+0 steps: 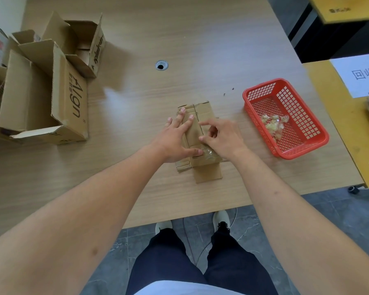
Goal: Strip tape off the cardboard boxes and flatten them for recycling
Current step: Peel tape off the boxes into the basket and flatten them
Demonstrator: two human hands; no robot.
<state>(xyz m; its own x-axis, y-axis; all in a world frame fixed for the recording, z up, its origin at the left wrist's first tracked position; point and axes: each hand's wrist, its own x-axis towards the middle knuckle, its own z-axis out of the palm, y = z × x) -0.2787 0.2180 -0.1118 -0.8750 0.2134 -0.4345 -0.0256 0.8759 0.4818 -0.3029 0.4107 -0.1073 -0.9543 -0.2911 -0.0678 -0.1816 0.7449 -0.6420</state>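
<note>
Wood-grain table is carrying your flattened cardboard box at its middle. Your left hand is pressing it down with straight, spread fingers; your right hand is pinching clear tape at its near end. "Align" is showing on an open box at left; a red basket is holding tape scraps.

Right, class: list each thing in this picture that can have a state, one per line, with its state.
Small cardboard box: flattened on the table, tape partly on.
Clear tape: being peeled.
Left hand: fingers straight, pressing the box.
Right hand: pinching the tape.
Red basket: holds tape scraps.
Large boxes: open, unflattened.
</note>
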